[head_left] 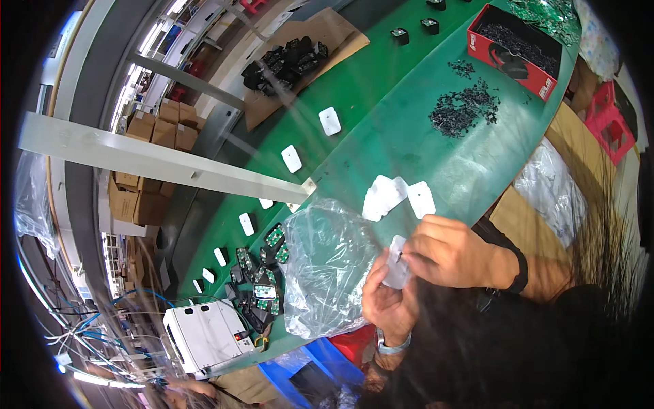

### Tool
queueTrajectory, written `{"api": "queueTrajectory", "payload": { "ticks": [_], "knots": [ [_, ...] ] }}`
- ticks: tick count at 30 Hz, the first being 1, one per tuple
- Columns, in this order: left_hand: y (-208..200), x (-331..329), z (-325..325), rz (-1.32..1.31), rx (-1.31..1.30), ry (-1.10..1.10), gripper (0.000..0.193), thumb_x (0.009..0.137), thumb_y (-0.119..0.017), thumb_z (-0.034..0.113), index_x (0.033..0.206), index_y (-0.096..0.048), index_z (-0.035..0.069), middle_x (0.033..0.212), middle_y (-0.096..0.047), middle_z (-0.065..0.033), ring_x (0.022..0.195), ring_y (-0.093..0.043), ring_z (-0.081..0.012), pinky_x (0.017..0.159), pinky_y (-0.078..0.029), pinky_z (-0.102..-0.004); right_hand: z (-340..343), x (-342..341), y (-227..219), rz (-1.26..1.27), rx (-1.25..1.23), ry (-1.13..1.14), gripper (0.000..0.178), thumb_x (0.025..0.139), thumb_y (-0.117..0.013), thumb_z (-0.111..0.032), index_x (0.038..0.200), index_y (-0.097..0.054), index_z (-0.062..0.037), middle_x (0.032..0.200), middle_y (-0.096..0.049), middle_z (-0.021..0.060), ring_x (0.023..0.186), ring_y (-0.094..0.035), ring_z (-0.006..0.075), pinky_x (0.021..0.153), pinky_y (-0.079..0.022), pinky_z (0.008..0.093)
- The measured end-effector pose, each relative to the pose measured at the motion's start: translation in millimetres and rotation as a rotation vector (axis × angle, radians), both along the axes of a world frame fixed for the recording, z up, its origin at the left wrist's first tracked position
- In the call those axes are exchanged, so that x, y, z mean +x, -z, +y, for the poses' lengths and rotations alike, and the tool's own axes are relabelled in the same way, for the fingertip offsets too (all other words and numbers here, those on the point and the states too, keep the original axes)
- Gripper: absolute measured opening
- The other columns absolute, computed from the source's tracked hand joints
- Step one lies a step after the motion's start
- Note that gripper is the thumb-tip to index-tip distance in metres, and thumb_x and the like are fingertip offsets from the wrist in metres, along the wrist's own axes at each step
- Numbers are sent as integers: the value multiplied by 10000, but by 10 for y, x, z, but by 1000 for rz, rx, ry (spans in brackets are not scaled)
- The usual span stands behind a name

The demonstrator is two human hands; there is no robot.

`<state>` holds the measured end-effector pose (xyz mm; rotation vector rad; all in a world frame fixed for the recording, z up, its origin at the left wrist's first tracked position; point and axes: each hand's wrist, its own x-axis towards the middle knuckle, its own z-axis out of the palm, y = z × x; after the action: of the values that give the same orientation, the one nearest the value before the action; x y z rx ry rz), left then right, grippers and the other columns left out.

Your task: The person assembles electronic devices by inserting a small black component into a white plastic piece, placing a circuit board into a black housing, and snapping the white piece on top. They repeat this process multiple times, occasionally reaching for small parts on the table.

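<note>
My left hand (390, 304) grips a small white plastic cover (396, 262) with rounded corners, held up near the table's front edge. Over the cover's right side, the fingers of my right hand (446, 253) are pinched together. A small dark bit shows at those fingertips, too small to name. Just beyond my hands, several more white covers (385, 195) lie overlapping on the green table, with a single cover (421, 199) at their right. To the left of my left hand rests a clear plastic bag (327, 273).
A heap of small black parts (464, 109) lies near a red box (514, 51) holding more. White covers (291, 159) sit spaced along the green belt (269, 177). Circuit boards in black housings (262, 279) are piled beside a white machine (208, 334). A metal post (170, 163) crosses the left.
</note>
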<state>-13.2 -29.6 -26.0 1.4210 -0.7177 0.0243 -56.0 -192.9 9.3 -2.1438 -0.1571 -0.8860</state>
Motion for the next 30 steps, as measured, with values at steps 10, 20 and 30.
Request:
{"api": "queueTrajectory", "payload": {
  "ticks": [10,20,30],
  "knots": [
    [-32,-24,4,263,40,-16,543,815,-700,-156,1265,-439,0,1399,-501,-314,1280,-558,-344,1055,-492,-427,-52,53,215,418,921,-309,284,858,-698,-63,1122,-627,10,1005,-705,81,906,-689,150,764,-571,292],
    [-58,53,61,656,282,37,201,920,-640,-79,1112,-582,-86,1045,-696,-154,954,-695,-195,872,-590,-332,-101,-146,305,446,686,-312,270,867,-700,-89,1105,-651,29,983,-728,106,852,-692,146,743,-562,280],
    [219,211,408,1043,3,294,197,955,-505,-3,1138,-522,-74,1018,-690,-255,806,-735,-332,716,-638,-396,-494,209,437,387,582,-241,345,804,-848,-180,1048,-659,-26,970,-634,34,832,-591,105,643,-501,252]
  ]
}}
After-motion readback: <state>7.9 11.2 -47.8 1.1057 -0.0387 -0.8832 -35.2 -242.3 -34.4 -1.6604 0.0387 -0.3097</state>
